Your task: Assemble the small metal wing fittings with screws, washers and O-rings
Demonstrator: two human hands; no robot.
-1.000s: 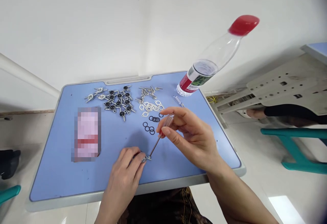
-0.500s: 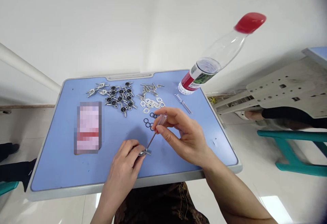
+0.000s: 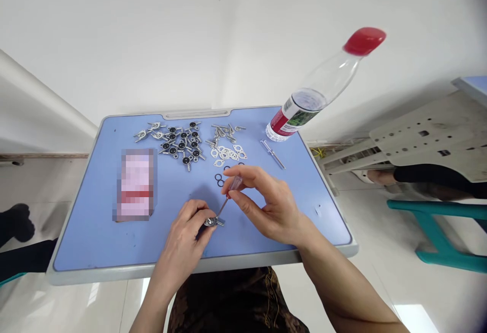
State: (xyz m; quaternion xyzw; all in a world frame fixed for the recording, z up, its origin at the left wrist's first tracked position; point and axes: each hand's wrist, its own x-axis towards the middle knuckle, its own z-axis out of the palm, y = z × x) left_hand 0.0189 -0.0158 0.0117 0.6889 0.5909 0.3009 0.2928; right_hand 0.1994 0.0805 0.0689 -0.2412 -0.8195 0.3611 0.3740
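Observation:
Near the table's front edge, my left hand (image 3: 186,236) pinches a small metal fitting (image 3: 211,221). My right hand (image 3: 264,204) grips the clear handle of a screwdriver (image 3: 223,205), whose tip touches the fitting. Just beyond my right hand lie black rubber rings (image 3: 218,177), partly hidden by its fingers. Flat metal gaskets (image 3: 227,154) are spread behind the rings, with small metal pieces (image 3: 224,131) further back. To their left is a group of fittings with black round centres (image 3: 181,145), beside several plain silver ones (image 3: 155,134).
A water bottle with a red cap (image 3: 299,112) stands at the back right of the blue table (image 3: 95,236). A syringe-like tool (image 3: 273,154) lies in front of it. A blurred pink-and-red item (image 3: 136,183) is at the left. Beyond the table are green stools (image 3: 441,236) and parts of other people.
The view has shifted slightly. Both hands keep their hold; the screwdriver leans a little lower, and my right fingers now cover more of the black rings.

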